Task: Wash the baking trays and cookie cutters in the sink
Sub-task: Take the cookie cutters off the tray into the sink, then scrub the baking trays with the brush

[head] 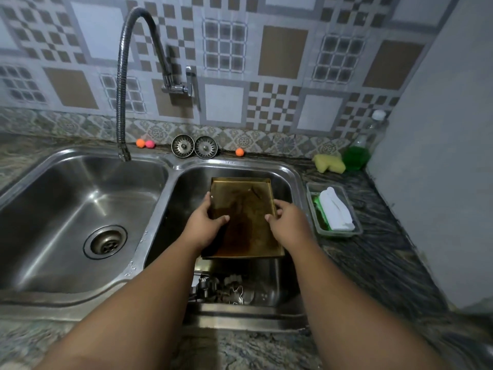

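A brown-stained golden baking tray (244, 209) is held over the right sink basin (290, 177). My left hand (206, 220) grips its left edge, thumb on the inner face. My right hand (286, 217) grips its right edge the same way. Below the tray, on the basin floor near the front, lie several metal cookie cutters (229, 288), partly hidden by the tray and my arms. Another tray edge (202, 267) shows just under the held one.
The left basin (66, 209) has an open drain (105, 243), with the flexible faucet spout (124, 153) hanging over its back rim. Two strainers (194, 146), small coloured balls, a yellow sponge (328, 162), a green soap bottle (361, 150) and a container (314, 225) holding a brush stand around.
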